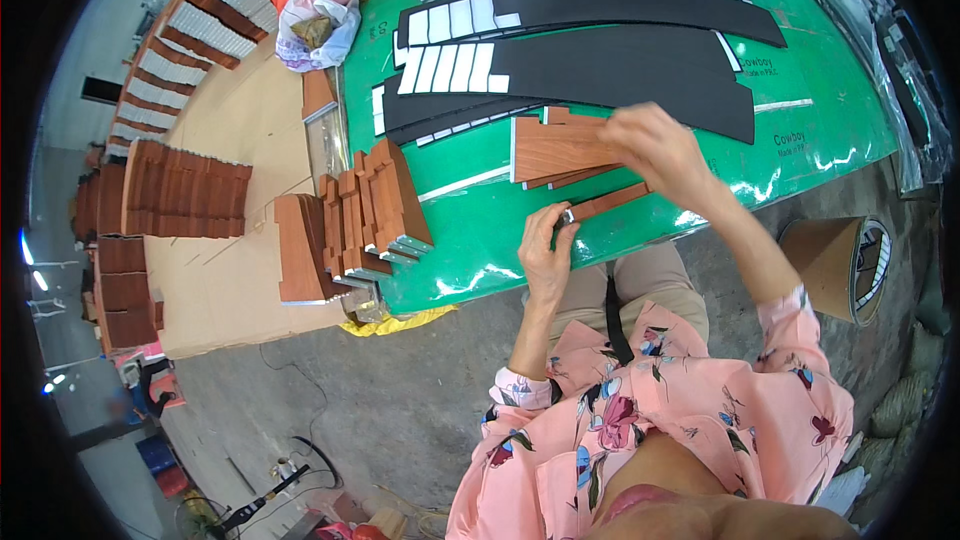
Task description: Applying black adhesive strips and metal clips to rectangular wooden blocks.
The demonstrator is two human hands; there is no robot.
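Landmark: the green cutting mat (640, 195) on the work table; all places below are given from it.
Left hand: the left hand (548, 250) is at the near edge of the mat, fingers closed together on the near end of a narrow wood-grain strip (608, 202).
Right hand: the right hand (660, 145) is over the middle of the mat, fingers curled down and pressing on a small pile of flat wood-grain panels (560, 148); whether it pinches the far end of the strip or only rests there, the view does not show.
Strip: it lies low over the near part of the mat, between the two hands, just in front of the panels.
Black sheets: three long curved black sheets (620, 65) lie on the far half of the mat, with white rectangular pieces (455, 68) in rows at their left ends.
Standing stack: wood-grain pieces (375, 210) stand on edge at the left corner of the mat, in about four rows.
Further left: more such stacks (185, 200) sit on cardboard beyond the mat.
Right of the mat: one tape roll (835, 265) is on the floor.
Risk: the strip is held only at its end, so it may tilt or slip; the pile under the right hand may shift if the pressure goes sideways.
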